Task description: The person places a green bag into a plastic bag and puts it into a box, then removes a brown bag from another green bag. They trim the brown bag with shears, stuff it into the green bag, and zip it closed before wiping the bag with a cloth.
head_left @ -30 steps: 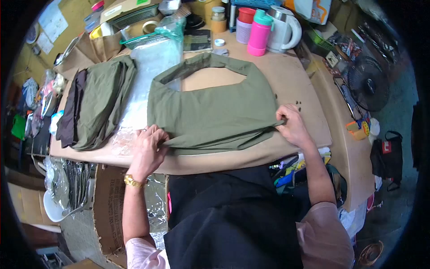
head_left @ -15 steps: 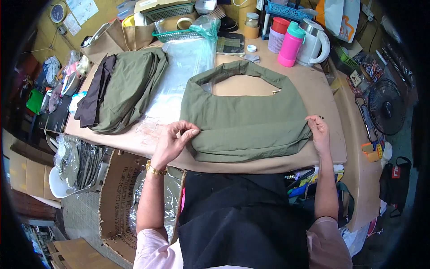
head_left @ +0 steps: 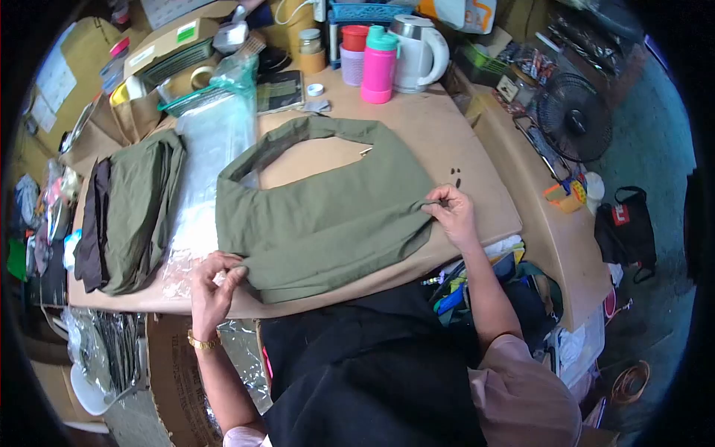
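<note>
An olive green fabric shoulder bag (head_left: 328,201) lies flat on the table, its wide strap looping toward the far side. A small metallic zipper pull (head_left: 366,152) shows near the bag's opening at the right. My left hand (head_left: 214,287) pinches the bag's left edge near a lower corner, a gold watch on its wrist. At the right edge, my right hand (head_left: 452,214) pinches the cloth between thumb and fingers. A horizontal fold runs across the lower part of the bag between my hands.
More olive and dark brown fabric pieces (head_left: 141,212) lie at the left, beside clear plastic sheets (head_left: 205,171). A pink bottle (head_left: 378,67), an electric kettle (head_left: 413,56) and baskets line the back. Below the table's left front stands a cardboard box (head_left: 175,372); a black fan (head_left: 573,119) is at the right.
The camera view has turned, so the table and bag appear farther left and tilted. Both hands keep their pinch on the bag's two side edges.
</note>
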`<state>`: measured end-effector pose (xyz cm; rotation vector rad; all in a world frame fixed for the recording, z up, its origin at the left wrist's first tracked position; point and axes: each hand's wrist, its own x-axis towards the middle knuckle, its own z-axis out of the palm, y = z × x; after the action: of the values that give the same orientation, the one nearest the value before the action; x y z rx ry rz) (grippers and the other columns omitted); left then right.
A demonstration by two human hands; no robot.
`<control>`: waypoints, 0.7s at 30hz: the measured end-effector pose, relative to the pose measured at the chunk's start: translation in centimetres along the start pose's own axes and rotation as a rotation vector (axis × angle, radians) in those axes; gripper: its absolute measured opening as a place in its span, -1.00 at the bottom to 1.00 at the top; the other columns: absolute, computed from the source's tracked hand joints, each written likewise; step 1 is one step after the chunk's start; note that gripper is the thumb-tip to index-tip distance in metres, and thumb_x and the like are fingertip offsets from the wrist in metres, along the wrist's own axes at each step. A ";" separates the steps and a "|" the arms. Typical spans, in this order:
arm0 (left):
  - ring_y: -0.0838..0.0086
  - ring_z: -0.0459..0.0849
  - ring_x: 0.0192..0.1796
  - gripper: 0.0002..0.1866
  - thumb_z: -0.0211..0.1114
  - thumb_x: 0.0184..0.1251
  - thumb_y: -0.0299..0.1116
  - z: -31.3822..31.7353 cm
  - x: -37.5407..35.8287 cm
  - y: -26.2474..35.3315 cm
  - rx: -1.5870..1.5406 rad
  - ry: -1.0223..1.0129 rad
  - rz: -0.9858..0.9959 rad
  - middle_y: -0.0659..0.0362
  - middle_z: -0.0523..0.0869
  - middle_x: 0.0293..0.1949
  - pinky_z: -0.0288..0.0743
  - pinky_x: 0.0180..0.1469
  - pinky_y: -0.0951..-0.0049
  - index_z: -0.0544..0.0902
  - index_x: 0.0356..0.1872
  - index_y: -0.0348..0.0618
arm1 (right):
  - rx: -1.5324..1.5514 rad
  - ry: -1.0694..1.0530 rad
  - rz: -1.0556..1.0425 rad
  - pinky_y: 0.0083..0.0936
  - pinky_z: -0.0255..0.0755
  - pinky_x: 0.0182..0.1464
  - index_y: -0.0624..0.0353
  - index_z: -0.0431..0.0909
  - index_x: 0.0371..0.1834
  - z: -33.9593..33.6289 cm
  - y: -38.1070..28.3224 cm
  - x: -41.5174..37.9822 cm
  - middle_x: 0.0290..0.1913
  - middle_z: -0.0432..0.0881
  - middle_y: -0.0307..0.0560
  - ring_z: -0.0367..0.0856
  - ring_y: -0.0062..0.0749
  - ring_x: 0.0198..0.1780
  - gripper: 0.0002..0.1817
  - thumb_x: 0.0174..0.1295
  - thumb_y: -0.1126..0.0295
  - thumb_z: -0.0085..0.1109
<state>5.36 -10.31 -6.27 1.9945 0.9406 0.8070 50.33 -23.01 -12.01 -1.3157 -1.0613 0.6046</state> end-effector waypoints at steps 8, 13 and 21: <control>0.70 0.19 -0.36 -0.74 0.09 0.63 -0.36 4.8 1.5 -4.8 -0.290 0.522 0.094 0.42 0.32 -0.44 0.19 -0.30 0.61 0.42 -0.38 -0.17 | -0.417 0.313 -0.217 -0.28 0.28 -0.35 0.31 0.50 -0.43 2.2 -0.3 1.1 -0.58 0.41 0.01 0.42 -0.23 -0.49 -0.62 0.44 0.20 0.11; 0.52 0.48 -0.25 -0.81 0.11 0.60 -0.38 5.9 2.0 -7.0 0.082 0.628 0.098 0.18 0.61 -0.34 0.38 -0.06 0.54 0.56 -0.22 -0.27 | -0.426 0.333 -0.124 -0.21 0.31 -0.32 0.32 0.48 -0.41 2.1 -0.2 2.2 -0.54 0.46 0.08 0.44 -0.14 -0.47 -0.66 0.43 0.24 0.12; 0.32 0.54 0.01 -0.63 0.31 0.39 -0.41 3.5 1.0 -2.5 0.322 0.739 0.125 0.03 0.62 0.01 0.38 0.10 0.30 0.54 0.16 -0.27 | -0.512 0.463 -0.227 -0.37 0.47 -0.09 0.20 0.49 -0.14 -1.6 1.4 1.9 -0.30 0.60 -0.04 0.54 -0.20 -0.25 -0.80 0.30 0.39 0.28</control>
<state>7.81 -9.71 -9.97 2.0584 1.4350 1.6093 52.83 -21.83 -12.65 -1.6407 -0.9852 -0.1607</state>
